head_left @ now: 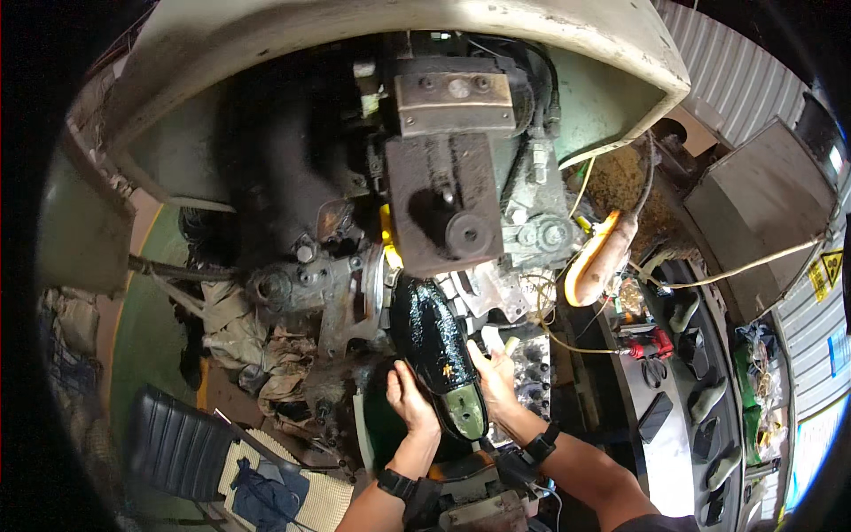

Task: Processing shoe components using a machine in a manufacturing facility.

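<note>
A glossy black shoe upper is stretched over a green shoe last, whose bare heel end points toward me. The toe end reaches in under the dark block of a large machine; I cannot tell whether it touches there. My left hand is closed against the left side of the upper near the heel. On the opposite side, my right hand grips it, thumb along the edge and fingers partly hidden. Each wrist has a dark band.
A lamp glows at the right of the machine. Beyond it, a rack carries several shoe parts, with a red tool near its upper end. A black chair stands at lower left, beside crumpled cloth.
</note>
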Tool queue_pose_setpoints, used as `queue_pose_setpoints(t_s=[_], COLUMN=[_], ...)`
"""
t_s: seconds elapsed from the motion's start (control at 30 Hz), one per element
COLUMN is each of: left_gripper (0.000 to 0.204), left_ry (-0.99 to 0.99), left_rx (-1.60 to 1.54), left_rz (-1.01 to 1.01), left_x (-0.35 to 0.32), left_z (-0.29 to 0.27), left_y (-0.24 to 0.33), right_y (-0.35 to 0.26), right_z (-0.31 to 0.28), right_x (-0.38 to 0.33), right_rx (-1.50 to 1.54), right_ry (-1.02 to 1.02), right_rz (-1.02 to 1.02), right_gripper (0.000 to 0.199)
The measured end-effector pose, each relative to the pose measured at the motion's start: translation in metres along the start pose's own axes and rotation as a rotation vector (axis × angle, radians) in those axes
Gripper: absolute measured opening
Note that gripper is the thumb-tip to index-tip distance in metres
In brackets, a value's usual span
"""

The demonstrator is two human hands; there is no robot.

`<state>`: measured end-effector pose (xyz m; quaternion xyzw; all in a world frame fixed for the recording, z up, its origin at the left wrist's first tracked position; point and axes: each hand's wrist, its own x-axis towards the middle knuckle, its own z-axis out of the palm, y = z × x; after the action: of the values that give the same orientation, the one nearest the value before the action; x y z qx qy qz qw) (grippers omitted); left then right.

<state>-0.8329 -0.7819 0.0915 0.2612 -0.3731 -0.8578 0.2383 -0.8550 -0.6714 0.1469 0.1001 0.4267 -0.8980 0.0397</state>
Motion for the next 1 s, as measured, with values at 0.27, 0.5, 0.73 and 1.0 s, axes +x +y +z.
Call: queue_pose_setpoints(t_s=[0.27, 0.5, 0.73, 1.0], left_gripper=[0.030, 0.033, 0.043, 0.046], left_ry=[0.015, -0.270, -0.666, -0.422], left_rx=[-0.062, 0.541, 1.370, 0.817], left_rz=[-0.026, 0.050, 0.235, -0.337], left_x=[-0.014, -0.009, 0.005, -0.033], left_z=[0.011, -0.021, -0.252, -0.251], left_y=[0.020, 0.030, -0.086, -0.089], right_y=[-0.005, -0.026, -0.106, -0.127], right_z=[-0.002, -0.038, -0.032, -0.040], right_x=[-0.007, -0.019, -0.085, -0.115], right_rx=[0.020, -0.268, -0.292, -0.351], right_ry=[0.055, -0.033, -0.297, -0.409], right_rz=[0.102, 0.052, 0.014, -0.110], right_gripper=[0.038, 0.033, 0.028, 0.026])
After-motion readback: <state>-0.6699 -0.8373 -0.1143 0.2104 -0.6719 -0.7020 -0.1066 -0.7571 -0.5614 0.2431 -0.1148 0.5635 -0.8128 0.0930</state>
